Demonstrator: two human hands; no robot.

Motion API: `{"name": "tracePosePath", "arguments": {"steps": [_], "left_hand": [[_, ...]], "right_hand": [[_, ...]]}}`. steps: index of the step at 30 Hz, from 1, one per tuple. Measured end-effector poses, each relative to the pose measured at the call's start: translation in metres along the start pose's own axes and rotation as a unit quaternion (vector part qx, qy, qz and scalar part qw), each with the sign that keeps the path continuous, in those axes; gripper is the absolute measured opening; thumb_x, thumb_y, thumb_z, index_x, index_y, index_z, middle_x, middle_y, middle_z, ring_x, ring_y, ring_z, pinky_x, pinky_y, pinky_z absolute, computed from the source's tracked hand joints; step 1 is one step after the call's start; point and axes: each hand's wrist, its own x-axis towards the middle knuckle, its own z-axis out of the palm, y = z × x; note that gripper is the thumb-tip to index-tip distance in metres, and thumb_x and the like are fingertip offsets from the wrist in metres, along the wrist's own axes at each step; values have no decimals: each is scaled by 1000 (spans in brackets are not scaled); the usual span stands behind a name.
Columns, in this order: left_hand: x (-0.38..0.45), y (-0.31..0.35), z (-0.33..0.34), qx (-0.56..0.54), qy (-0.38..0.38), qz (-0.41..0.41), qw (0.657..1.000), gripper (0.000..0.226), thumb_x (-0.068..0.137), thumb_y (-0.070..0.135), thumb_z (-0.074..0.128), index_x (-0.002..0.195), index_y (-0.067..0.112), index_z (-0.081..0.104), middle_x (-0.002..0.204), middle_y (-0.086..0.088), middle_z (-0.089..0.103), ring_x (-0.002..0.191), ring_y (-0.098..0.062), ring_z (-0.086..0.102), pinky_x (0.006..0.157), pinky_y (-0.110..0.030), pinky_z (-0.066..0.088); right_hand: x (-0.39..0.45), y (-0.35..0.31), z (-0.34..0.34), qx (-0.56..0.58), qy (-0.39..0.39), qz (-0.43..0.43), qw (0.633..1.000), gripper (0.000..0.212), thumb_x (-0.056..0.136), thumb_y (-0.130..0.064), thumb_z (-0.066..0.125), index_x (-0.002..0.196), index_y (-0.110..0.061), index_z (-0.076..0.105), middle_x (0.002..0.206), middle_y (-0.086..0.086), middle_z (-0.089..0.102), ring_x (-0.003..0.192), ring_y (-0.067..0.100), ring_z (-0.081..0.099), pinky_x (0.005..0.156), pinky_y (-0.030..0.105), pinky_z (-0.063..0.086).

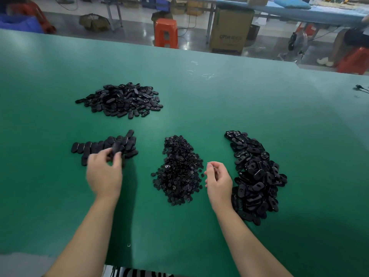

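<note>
Four groups of black plastic parts lie on the green table [199, 100]. My left hand [104, 172] is blurred and holds a black oval piece [116, 147] over a neat row of assembled oval pieces [95, 146]. My right hand [218, 179] hovers with loosely curled fingers between a heap of small round black parts [179, 170] and a long pile of oval shells [257, 176]. I cannot tell whether it pinches anything. A fourth heap of oval parts [121, 99] lies farther back on the left.
Beyond the table's far edge stand an orange stool [166, 33], a cardboard box [229, 31] and a long blue workbench [299, 13]. A person's legs [339, 48] show at the far right, by a red stool. A black cable [361, 88] lies at the right table edge.
</note>
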Motion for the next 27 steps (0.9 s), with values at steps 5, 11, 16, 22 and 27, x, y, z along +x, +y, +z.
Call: {"name": "tracePosePath", "arguments": {"steps": [5,11,16,22,27], "left_hand": [[19,-43,-15,36,30,-91,995,30,93,32,67,114,11,71,105,-16,61,90,-35,58,93,-49,46],[14,-50,-10,70,3,-68,995,35,94,30,68,124,11,67,103,-18,60,89,-33,54,97,-48,37],[-2,-25,2,42,-35,31,998,27,100,23,57,122,10,67,104,-13,62,85,-33,59,78,-45,50],[-45,20,37,57,-123,74,988,24,101,24,53,111,13,72,99,-7,64,86,-26,59,80,-39,42],[-45,19,44,92,-140,110,980,25,101,23,53,108,14,74,97,-6,66,92,-25,59,84,-42,41]], "right_hand": [[0,1,1,-12,-2,-6,1000,10,101,-36,57,94,-31,62,81,-4,68,69,12,62,64,34,55],[0,1,0,-13,-6,-4,1000,10,100,-37,57,92,-32,62,80,-6,67,68,12,62,62,33,54],[0,1,0,-30,-7,-10,999,10,100,-33,57,91,-33,62,79,-6,67,66,8,60,60,27,51],[0,1,2,-79,-16,-16,997,16,101,-21,56,90,-31,61,69,-9,61,53,3,50,51,16,36],[0,-1,4,-127,-36,-20,991,12,99,-16,55,97,-25,63,74,-11,60,62,8,51,61,28,43]]}}
